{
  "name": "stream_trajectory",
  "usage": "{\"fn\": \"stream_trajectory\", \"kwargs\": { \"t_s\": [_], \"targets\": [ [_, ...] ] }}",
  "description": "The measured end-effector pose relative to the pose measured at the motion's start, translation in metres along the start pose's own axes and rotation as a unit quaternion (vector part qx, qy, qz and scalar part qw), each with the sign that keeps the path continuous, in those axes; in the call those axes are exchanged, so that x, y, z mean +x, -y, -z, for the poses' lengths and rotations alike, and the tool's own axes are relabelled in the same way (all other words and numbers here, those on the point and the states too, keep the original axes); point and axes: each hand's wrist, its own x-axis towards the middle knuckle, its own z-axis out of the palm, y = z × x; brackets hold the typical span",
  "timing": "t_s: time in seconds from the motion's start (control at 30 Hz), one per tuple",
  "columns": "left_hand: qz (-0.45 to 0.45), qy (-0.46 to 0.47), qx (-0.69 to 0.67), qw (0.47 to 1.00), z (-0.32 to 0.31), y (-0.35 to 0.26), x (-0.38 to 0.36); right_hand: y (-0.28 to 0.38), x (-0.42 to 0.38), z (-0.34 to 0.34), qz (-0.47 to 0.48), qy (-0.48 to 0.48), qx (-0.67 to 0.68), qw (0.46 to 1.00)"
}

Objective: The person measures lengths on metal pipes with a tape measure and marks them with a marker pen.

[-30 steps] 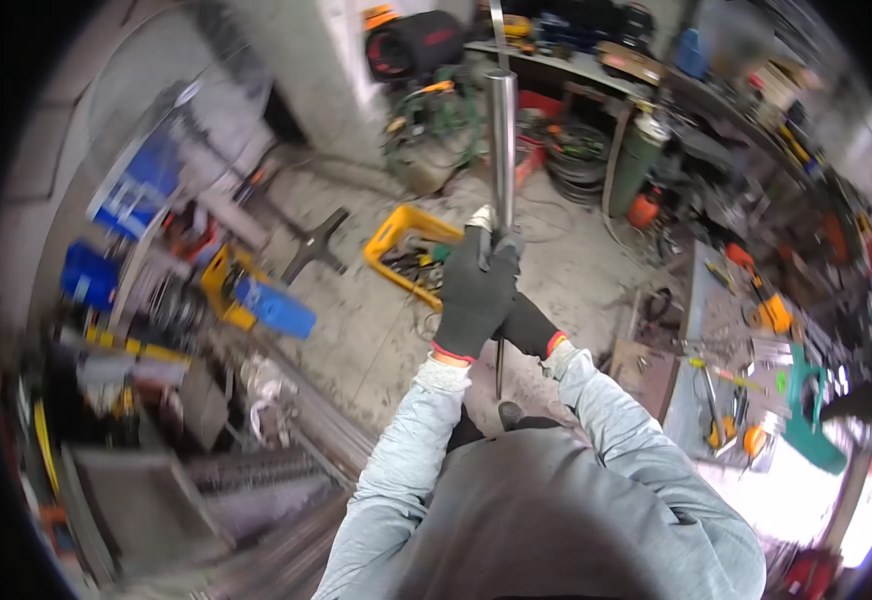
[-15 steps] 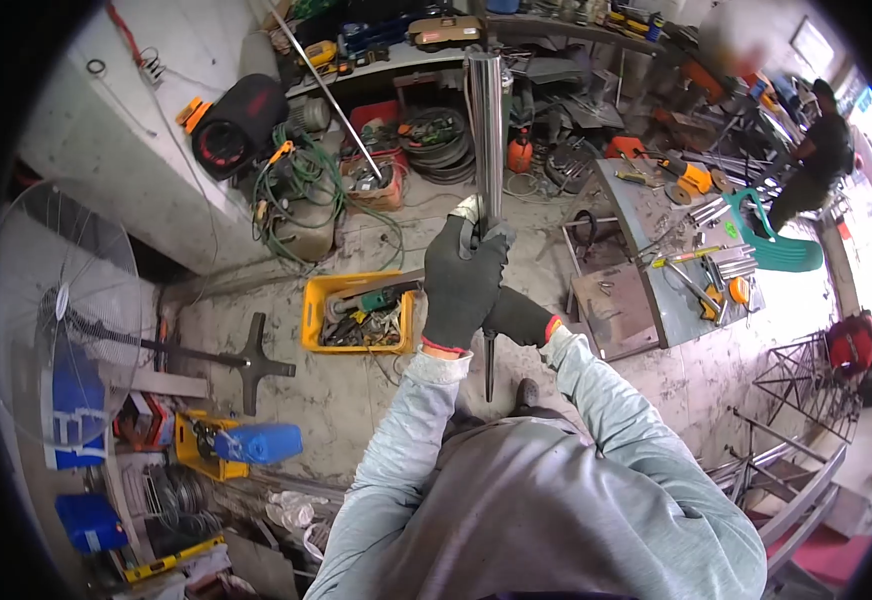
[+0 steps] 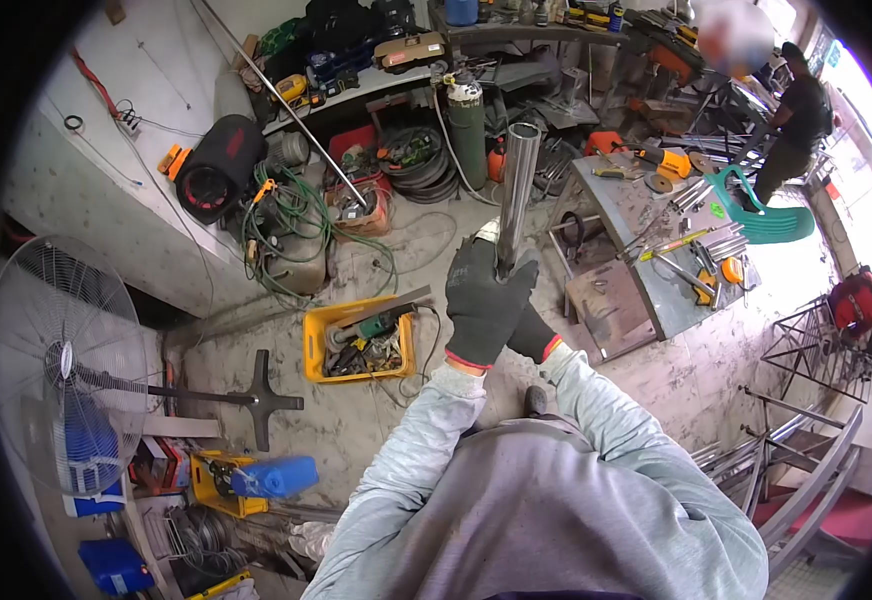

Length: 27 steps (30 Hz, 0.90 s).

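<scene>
A shiny hollow metal tube (image 3: 520,190) stands nearly upright in front of my body, its open end toward the camera. My left hand (image 3: 484,305), in a dark glove with a red cuff, is wrapped round the tube's lower part. Partly hidden behind it, my right hand (image 3: 529,330) in a matching glove is closed at the same spot; its grip is mostly covered. To the left on the floor lies a yellow crate (image 3: 314,345) with tools in it.
A grey worktable (image 3: 681,310) with tools and short tubes is at the right. A green gas cylinder (image 3: 466,140) stands beyond the tube. A fan (image 3: 66,365) is at the left. Another person (image 3: 794,125) stands at the upper right by a green chair (image 3: 776,225).
The tube's far end has tipped down and right in view, and it looks shorter. Both hands have shifted slightly right and down. The rod end below the hands no longer shows.
</scene>
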Motion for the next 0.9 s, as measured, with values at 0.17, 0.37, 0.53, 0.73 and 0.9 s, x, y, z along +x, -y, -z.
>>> {"fn": "stream_trajectory", "kwargs": {
  "t_s": [0.17, 0.37, 0.53, 0.73, 0.9],
  "targets": [
    [0.203, 0.189, -0.321, 0.906, 0.001, -0.009, -0.001, -0.005, -0.006, 0.026, 0.007, 0.023, -0.009, 1.000],
    [0.086, 0.146, -0.294, 0.941, -0.007, -0.020, 0.000, 0.017, -0.012, 0.037, -0.002, 0.060, 0.025, 0.998],
    [0.095, 0.145, -0.267, 0.948, -0.014, -0.019, 0.000, -0.017, -0.014, 0.032, 0.010, 0.052, 0.061, 0.997],
    [0.101, 0.144, -0.255, 0.951, -0.014, -0.025, -0.002, 0.021, -0.020, 0.036, -0.039, 0.044, 0.042, 0.997],
    [0.000, 0.089, -0.249, 0.964, 0.020, -0.008, -0.003, 0.057, -0.035, 0.040, -0.099, 0.040, -0.025, 0.994]
  ]
}}
